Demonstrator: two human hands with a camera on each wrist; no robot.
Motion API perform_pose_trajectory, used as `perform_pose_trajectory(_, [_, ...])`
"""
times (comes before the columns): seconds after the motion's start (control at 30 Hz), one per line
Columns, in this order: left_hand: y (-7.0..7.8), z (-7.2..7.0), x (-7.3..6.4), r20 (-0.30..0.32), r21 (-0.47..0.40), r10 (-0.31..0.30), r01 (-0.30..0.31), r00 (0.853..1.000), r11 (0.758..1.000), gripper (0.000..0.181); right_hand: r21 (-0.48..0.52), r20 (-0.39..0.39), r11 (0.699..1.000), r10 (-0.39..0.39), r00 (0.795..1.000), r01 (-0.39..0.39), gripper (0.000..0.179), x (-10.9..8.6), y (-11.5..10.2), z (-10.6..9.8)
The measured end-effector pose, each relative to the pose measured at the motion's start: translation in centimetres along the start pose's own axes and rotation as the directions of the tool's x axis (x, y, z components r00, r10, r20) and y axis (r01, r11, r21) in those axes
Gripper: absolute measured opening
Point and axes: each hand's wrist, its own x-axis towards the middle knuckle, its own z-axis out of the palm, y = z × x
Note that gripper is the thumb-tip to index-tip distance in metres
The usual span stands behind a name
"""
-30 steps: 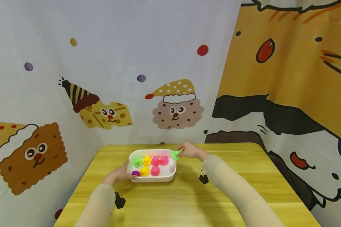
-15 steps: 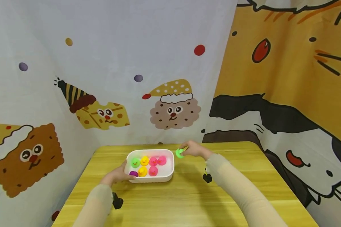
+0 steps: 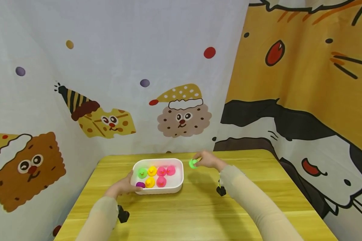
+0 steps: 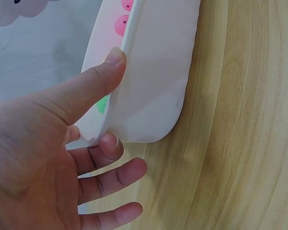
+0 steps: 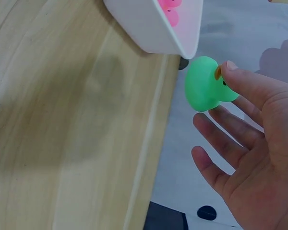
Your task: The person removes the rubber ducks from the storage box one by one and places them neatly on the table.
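In the head view, a white plastic tub (image 3: 175,182) stands on the table, holding rubber ducks in rows: a green duck (image 3: 142,173), two yellow ones and several pink ones, plus a purple toy (image 3: 140,184) in the near left corner. My left hand (image 3: 122,186) grips the tub's left end, its thumb lying over the near rim in the left wrist view. Just right of the tub, my right hand (image 3: 208,159) pinches a bright green rubber duck (image 5: 201,85) between thumb and fingers. The duck's head is partly covered by the thumb in the right wrist view.
The wooden table (image 3: 181,214) ends against a white cloth backdrop (image 3: 157,40) printed with cartoon food. At the right, a cat-print cloth (image 3: 301,83) hangs alongside. Black wrist devices show under both sleeves.
My right hand has carried the green duck from beside the tub's right rim a little farther right, widening the gap. My left hand stays on the tub. The head view has shifted slightly.
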Motion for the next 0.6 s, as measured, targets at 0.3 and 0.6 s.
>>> perform_pose_trajectory(0.3, [0.1, 0.1, 0.2, 0.003, 0.001, 0.032, -0.032, 0.999, 0.999, 0.111, -0.020, -0.013, 1.000, 0.015, 1.000, -0.016, 0.027, 0.3, 2.5, 2.1])
perform_pose_trajectory(0.6, [-0.1, 0.0, 0.3, -0.011, 0.028, 0.016, -0.016, 1.000, 0.999, 0.112, 0.012, -0.030, 1.000, 0.029, 0.999, -0.028, 0.029, 0.5, 3.0, 2.9])
